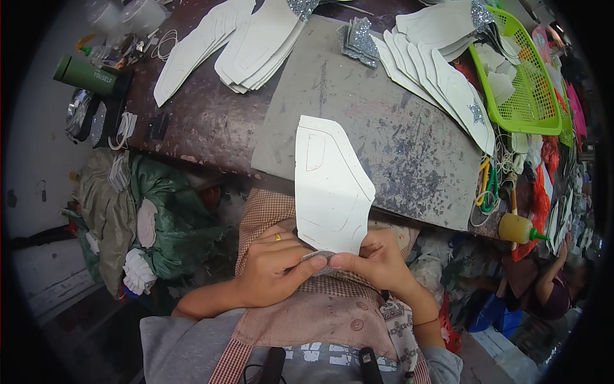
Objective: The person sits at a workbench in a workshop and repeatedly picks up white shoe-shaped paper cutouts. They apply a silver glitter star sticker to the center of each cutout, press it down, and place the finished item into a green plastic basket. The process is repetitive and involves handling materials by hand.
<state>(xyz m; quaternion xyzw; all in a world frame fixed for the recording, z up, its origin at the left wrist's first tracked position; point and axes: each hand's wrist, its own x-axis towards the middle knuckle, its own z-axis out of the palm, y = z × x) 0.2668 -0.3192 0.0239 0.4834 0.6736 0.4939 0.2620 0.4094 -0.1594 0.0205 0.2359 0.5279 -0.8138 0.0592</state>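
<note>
One white piece (332,185) is held at near edge of grey board (409,153), lower end pinched by left hand (274,262) and right hand (380,262), thumbs nearly meeting; one green basket (538,86) right of board.

The cut piece (332,185) is white with thin lines, some red, and its low end is silvery grey (sparkly, like glitter). The bench (204,131) is dark reddish brown. The board (384,153) is grey with black spots. The basket (537,129) is bright green. The apron (307,326) is pinkish brown, with little checks on its straps.
</note>
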